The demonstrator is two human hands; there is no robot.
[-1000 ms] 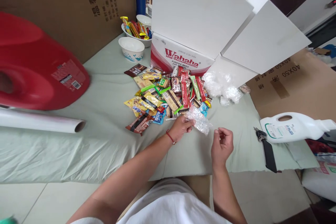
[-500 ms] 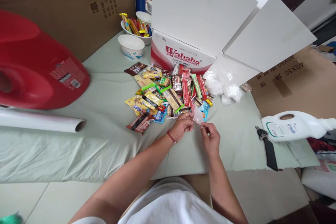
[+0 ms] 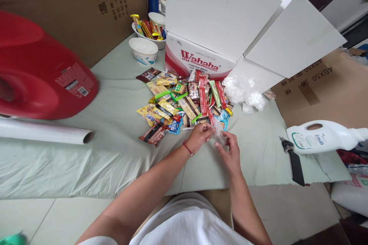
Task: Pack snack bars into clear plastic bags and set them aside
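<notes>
While one piece of crinkled clear plastic [image 3: 219, 127] sits at the near right edge of the snack heap, the left hand [image 3: 199, 137] grips its left side between thumb and fingers. Right hand [image 3: 230, 152]: just beside the left and apart from it, thumb and fingers parted, fingertips at the near right side of the plastic; whether they touch it cannot be told. Red cord bracelet [image 3: 188, 149]: one, on the left wrist.

Snack heap [image 3: 188, 107]: individually wrapped bars and biscuits, loose, directly beyond the hands. Included: red-wrapped bars and a light green bar [image 3: 215, 93] at right; yellow packets at left; a brown-wrapped bar [image 3: 152, 134] at the near left edge.

Clump of crumpled clear plastic [image 3: 244, 92]: right of the heap. Wahaha water carton [image 3: 198, 57]: white and red, flaps raised, behind the heap. Paper bowl [image 3: 143, 51]: white with blue print, far left; beyond it, a wider bowl [image 3: 159, 44] of wrapped sticks.

Left side: red jug [image 3: 43, 69] with handle; white roll [image 3: 43, 131], nearer. Right side: white bottle [image 3: 319, 138], lying flat; keys [image 3: 286, 144] and a flat black object [image 3: 296, 168] beside it. Beneath all: pale green cloth [image 3: 115, 160], wrinkled.
</notes>
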